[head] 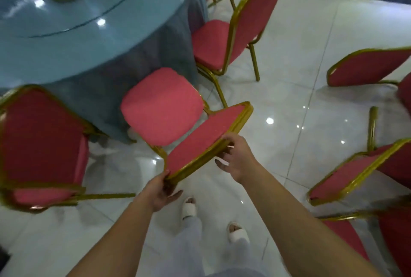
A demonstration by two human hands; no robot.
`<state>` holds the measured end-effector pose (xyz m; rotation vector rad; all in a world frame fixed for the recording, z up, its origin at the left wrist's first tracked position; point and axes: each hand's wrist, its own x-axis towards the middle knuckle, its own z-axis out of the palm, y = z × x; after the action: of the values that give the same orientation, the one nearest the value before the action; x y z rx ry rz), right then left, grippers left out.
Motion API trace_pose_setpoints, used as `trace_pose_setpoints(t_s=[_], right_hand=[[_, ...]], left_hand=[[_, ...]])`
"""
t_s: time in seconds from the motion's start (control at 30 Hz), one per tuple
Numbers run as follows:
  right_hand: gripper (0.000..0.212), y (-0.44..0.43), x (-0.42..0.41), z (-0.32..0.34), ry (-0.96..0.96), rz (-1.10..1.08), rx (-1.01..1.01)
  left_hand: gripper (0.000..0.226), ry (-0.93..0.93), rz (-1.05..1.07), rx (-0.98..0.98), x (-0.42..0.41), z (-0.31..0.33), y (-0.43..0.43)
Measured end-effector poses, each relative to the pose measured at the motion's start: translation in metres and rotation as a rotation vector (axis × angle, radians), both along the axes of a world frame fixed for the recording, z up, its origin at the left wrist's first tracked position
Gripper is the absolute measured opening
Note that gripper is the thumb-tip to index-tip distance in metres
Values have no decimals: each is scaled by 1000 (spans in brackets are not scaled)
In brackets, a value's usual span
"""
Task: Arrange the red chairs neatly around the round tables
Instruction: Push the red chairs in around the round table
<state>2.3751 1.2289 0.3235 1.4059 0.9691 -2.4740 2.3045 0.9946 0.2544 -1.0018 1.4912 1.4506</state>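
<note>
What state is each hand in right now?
Left hand: grips the backrest corner of the red padded chair with gold metal frame.
Right hand: grips the same chair's backrest edge, fingers curled under it.

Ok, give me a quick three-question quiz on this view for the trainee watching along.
1. True or false: the left hand and the right hand both hold the backrest of one red chair.
2. The cloth on the round table is: A white, B blue, C yellow.
3. Fill in: the held chair's ____ points toward the table.
Key: 1 true; 2 B; 3 seat.
</note>
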Motion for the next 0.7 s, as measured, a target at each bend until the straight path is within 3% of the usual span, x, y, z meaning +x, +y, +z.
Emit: trace_pose_setpoints(t_s=[0.2,0.33,0.43,0.53,0.63,0.7], right_hand=[[14,-31,-13,57,207,109,51],[28,-76,-26,71,148,139,151],[22,-140,-24,65,85,284,218],[19,-227,-13,52,64,524,259],[14,-318,-8,38,67,722,330],[9,-377,-7,33,88,817,417]], left_hand=[[23,88,98,123,8,47,-25],[15,214,154,161,26,61,-65],[27,180,138,135,45,60,-120],[33,174,97,22,66,50,-192],[44,244,-59,-257,87,38,-272],[53,301,-70,-342,100,33,-327]])
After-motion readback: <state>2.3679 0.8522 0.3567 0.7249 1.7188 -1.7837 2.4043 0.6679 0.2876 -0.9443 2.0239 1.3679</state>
